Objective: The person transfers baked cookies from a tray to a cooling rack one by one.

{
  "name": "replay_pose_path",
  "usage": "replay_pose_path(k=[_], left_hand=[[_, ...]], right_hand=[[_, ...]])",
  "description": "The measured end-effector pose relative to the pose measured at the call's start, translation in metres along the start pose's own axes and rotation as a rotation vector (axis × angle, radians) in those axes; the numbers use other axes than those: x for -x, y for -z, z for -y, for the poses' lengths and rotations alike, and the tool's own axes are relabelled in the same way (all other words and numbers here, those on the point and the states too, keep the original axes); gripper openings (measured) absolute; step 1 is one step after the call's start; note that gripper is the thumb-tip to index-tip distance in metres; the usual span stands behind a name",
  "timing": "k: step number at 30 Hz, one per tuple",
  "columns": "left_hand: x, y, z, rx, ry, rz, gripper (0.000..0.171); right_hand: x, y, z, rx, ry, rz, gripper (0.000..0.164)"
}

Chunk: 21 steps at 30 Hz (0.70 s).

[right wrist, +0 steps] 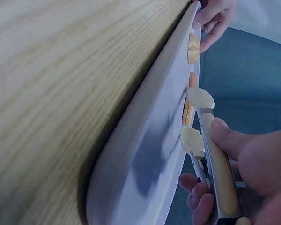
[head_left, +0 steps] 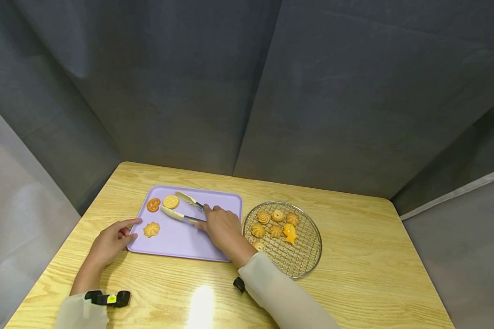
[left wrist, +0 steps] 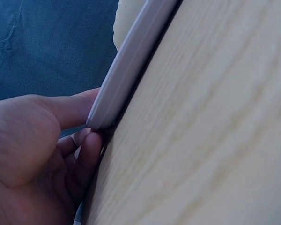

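Note:
My right hand [head_left: 224,226] holds a pair of tongs [head_left: 173,213] over the lilac tray [head_left: 181,246]. The tongs' pale tips are spread, one on either side of a round yellow cracker [head_left: 170,202]; in the right wrist view the tips [right wrist: 200,98] hang near the tray's surface. At the tray's near left corner my left hand [head_left: 109,242] pinches the rim, also seen in the left wrist view with the tray edge [left wrist: 124,70] between thumb and fingers. On the tray's left side lie a pretzel [head_left: 153,204] and a flower-shaped cookie [head_left: 151,229].
A round wire rack [head_left: 304,262] stands right of the tray, partly behind my right forearm. It bears several piped cookies [head_left: 276,230] and an orange fish-shaped one [head_left: 290,233]. The wooden table [head_left: 366,256] ends at dark curtains [head_left: 313,114] behind.

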State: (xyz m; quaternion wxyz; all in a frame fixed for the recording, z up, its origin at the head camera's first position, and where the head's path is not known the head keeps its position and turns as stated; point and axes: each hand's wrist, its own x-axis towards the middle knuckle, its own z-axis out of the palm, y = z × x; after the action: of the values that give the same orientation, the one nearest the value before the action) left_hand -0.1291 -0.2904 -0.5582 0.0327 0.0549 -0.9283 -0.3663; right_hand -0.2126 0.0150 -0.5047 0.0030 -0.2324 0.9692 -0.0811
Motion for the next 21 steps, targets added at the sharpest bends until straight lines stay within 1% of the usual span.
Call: replay_pose_path(k=[5,9,16,21], left_hand=[[-0.001,-0.001,0.002,-0.003,-0.002,-0.004,0.043],[0.0,-0.002,0.002,-0.004,-0.001,-0.004,0.043],[-0.001,-0.002,0.003,-0.007,-0.003,-0.008,0.042],[-0.001,-0.001,0.003,-0.01,-0.01,-0.008,0.042]], right_hand=[[-0.004,-0.002,0.001,0.01,0.02,-0.039,0.058],[-0.003,-0.002,0.0,0.019,0.03,-0.064,0.054],[0.004,0.0,-0.004,0.036,0.036,-0.07,0.054],[0.009,0.0,-0.007,0.025,0.033,-0.071,0.054]])
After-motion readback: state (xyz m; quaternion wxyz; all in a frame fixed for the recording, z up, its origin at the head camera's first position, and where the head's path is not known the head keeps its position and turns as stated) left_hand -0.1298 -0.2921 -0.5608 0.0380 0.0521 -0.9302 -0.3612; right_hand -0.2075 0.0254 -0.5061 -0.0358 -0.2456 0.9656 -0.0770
